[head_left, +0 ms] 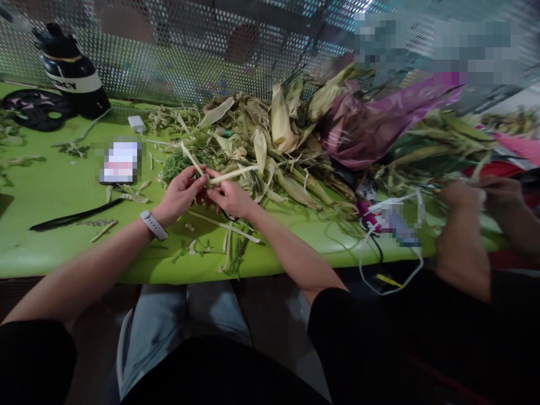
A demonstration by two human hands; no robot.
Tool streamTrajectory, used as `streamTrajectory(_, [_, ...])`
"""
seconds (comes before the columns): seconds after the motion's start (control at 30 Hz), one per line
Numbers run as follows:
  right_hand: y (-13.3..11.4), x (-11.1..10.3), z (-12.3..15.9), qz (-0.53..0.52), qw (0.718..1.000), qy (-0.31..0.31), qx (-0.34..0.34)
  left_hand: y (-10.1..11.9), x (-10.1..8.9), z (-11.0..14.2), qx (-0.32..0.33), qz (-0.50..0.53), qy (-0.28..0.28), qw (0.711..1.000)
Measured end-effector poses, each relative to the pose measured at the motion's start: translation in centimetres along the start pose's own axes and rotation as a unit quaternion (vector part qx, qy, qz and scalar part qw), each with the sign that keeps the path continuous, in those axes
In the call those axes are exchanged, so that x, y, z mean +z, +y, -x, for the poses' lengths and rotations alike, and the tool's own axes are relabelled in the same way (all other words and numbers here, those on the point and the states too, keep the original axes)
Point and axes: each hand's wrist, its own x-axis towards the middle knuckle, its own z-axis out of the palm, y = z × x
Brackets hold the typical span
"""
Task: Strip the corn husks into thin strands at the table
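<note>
Pale strips (236, 174) centre-left of frame, by green shreds (176, 162). Left hand (182, 192), right hand (234, 199): fingers nearly closed, seem to pinch strips; exact contact hidden. Best pinch: light, near where strips meet.

A slim, pale green strip (192, 158) slanted up leftward. A second pale strip (236, 174) reached rightward, nearly straight, their near ends close together.

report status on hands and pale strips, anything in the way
Left hand and right hand close together, fingers pinching pale strips. Green shreds just beyond, loose strips on near side.
</note>
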Motion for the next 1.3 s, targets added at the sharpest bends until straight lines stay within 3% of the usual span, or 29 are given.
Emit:
streamTrajectory(0.17, [-1.0,-0.9,0.1,-0.02,0.985,0.171,-0.03,-0.2,-0.2,-0.2,0.008,-0.017,0.012,1.0])
streamTrajectory(0.43, [-1.3,0.0,-0.3,-0.084,0.979,0.182,-0.018,1.4,-0.6,0.4,0.008,-0.098,-0.132,0.986])
streamTrajectory(0.53, [-0.9,0.1,-0.6,-0.1,0.976,0.191,0.001,1.8,-0.7,0.4,-0.004,-0.092,-0.155,0.984])
streamTrajectory(0.6, [-0.9,-0.4,-0.6,-0.095,0.975,0.202,0.007,1.6,-0.6,0.3,-0.012,-0.061,-0.136,0.989])
streamTrajectory(0.7, [-1.7,-1.7,-0.2,-0.04,0.964,0.261,-0.027,1.1,-0.7,0.1,-0.008,0.012,-0.06,0.998])
streamTrajectory(0.8, [-3.1,-2.2,0.8,0.06,0.925,0.364,-0.092,0.9,-0.7,-0.1,-0.012,0.051,0.003,0.999])
streamTrajectory(0.83, [-3.5,-2.0,1.2,0.094,0.927,0.347,-0.103,0.9,-0.7,-0.1,-0.016,0.056,0.013,0.998])
streamTrajectory(0.93, [-4.0,-0.6,1.9,0.198,0.957,0.187,-0.104,1.2,-0.5,0.1,-0.024,0.062,0.02,0.998])
streamTrajectory(1.0, [-3.8,0.4,1.9,0.233,0.958,0.149,-0.08,1.2,-0.4,0.2,-0.027,0.067,0.02,0.997])
streamTrajectory(1.13, [-2.8,1.1,1.4,0.28,0.948,0.143,-0.047,1.0,-0.2,0.4,-0.042,0.086,-0.012,0.995])
streamTrajectory(1.3, [-2.2,0.8,1.2,0.295,0.941,0.149,-0.075,0.8,-0.1,0.4,-0.06,0.098,-0.029,0.993])
